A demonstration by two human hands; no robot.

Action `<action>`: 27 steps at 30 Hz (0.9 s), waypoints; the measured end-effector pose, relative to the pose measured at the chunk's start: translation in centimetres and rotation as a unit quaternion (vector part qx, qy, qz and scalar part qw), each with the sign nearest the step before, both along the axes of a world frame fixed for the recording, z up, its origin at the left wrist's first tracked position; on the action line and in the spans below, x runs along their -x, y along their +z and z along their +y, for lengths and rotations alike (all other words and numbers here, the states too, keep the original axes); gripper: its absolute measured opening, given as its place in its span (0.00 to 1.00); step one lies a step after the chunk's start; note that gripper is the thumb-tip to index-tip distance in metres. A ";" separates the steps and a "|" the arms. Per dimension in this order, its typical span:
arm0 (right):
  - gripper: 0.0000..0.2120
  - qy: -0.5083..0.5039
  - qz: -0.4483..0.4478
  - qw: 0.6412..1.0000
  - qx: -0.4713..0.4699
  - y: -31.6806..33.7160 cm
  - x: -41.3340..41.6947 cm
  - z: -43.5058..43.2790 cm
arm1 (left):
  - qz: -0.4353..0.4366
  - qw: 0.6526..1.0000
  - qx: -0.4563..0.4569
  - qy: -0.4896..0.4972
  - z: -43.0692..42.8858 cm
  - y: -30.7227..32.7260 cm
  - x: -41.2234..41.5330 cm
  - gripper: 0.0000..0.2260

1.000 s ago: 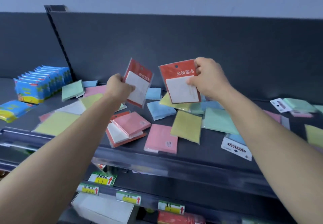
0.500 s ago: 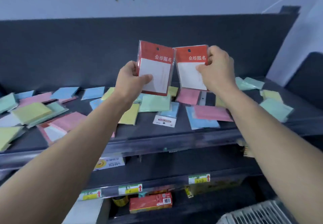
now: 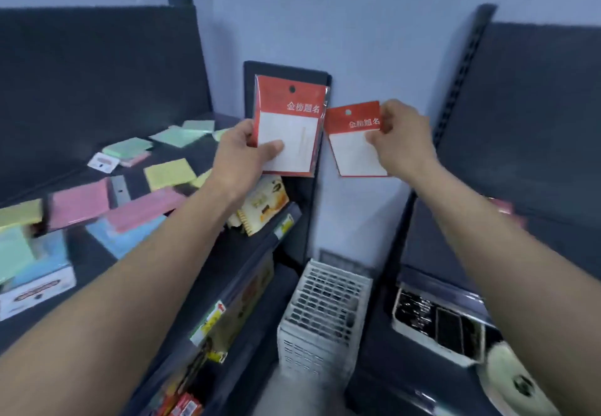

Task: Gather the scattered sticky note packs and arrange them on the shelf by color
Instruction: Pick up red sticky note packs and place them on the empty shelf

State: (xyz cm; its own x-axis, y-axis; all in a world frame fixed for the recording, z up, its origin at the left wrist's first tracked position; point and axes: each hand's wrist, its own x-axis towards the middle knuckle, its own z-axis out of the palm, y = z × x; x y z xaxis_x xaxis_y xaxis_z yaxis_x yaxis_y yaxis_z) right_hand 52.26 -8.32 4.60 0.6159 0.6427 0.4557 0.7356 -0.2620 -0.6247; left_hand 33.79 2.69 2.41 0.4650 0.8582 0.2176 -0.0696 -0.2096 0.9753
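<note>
Sticky note packs: we hold two aloft, left red pack (image 3: 292, 123) pinched in our left hand (image 3: 242, 152), right red pack (image 3: 353, 149) pinched in our right hand (image 3: 400, 142).
Shelf (image 3: 94, 261): loose packs (image 3: 79, 204) lie mixed, pink, yellow, green, blue.
Progress: early, we reckon; sorting mostly ahead.

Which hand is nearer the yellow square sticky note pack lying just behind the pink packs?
Left. The left hand is just right of the yellow square sticky note pack; the right hand is farther right, beyond the dark shelf's end.
</note>
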 end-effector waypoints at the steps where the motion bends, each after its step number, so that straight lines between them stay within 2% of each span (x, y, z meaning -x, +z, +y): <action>1: 0.10 -0.034 0.000 0.999 0.004 0.0 -1.7 -2.1 | -0.004 1.000 0.005 -0.029 -0.9 -0.3 -2.1 0.12; 6: 0.10 -0.176 0.021 0.984 0.024 -0.4 -9.0 -12.0 | 0.001 0.989 -0.002 -0.151 -6.7 -1.2 -12.2 0.11; 11: 0.08 -0.224 0.061 0.971 0.057 -2.7 -14.6 -18.4 | 0.034 0.974 -0.004 -0.225 -12.0 -2.0 -19.8 0.13; 15: 0.08 -0.209 0.121 0.964 0.111 -5.9 -19.0 -20.1 | 0.069 0.966 0.004 -0.248 -14.6 -3.7 -24.2 0.15; 19: 0.09 -0.147 0.187 0.957 0.168 -9.7 -21.9 -19.1 | 0.117 0.965 0.031 -0.233 -15.6 -6.1 -26.9 0.14; 22: 0.07 -0.094 0.230 0.938 0.243 -12.3 -23.3 -17.8 | 0.145 0.964 0.052 -0.215 -15.4 -7.7 -28.1 0.12; 25: 0.06 -0.086 0.237 0.921 0.296 -14.0 -24.7 -17.2 | 0.160 0.964 0.075 -0.199 -14.9 -9.2 -28.7 0.12; 27: 0.12 -0.097 0.217 0.923 0.302 -15.0 -25.9 -17.1 | 0.176 0.961 0.092 -0.190 -14.8 -10.4 -29.0 0.12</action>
State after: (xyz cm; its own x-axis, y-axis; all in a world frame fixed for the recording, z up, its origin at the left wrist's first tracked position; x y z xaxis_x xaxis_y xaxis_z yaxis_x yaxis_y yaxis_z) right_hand 78.13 -25.40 -10.38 0.7867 0.5571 -0.2659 0.3529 -0.7594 -0.5466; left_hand 62.81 -12.08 -7.94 0.7691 0.6212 -0.1504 0.2350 -0.0559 0.9704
